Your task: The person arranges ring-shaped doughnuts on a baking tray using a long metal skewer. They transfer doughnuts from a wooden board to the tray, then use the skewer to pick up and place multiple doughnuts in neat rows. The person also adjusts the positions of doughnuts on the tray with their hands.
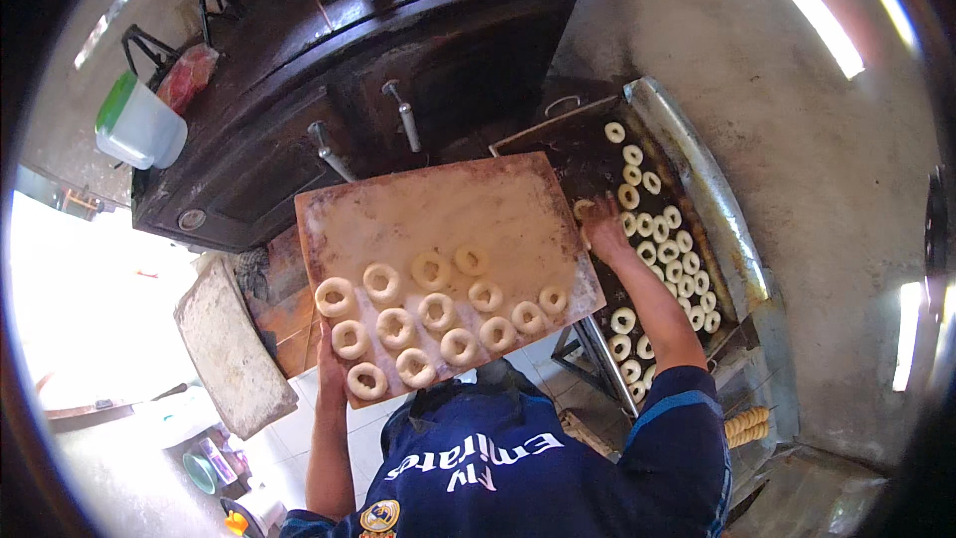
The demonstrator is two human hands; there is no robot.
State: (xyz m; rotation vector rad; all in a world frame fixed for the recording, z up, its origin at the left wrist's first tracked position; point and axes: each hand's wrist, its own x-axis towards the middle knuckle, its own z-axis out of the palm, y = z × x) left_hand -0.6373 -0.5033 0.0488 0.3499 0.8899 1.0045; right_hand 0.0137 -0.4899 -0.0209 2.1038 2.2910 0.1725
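My left hand [330,367] grips the left edge of a flour-dusted wooden board [438,209], which tilts across the front of me. Several raw dough rings [396,328] lie in rough rows on its near half; its far half bears only flour. Past the board's right edge, my right hand [603,231] is over a large dark fryer pan [568,144]. A pale dough ring [584,209] shows at its fingers, which are closed around it and partly hidden. Many pale rings [664,251] lie in the pan, crowded along its right side.
A black oven [398,70] with metal handles stands ahead. Metal sheeting [702,174] edges the pan's right side. At left are another floury board [224,339] and a green-lidded plastic container [139,125]. Golden rings [747,426] are stacked at lower right.
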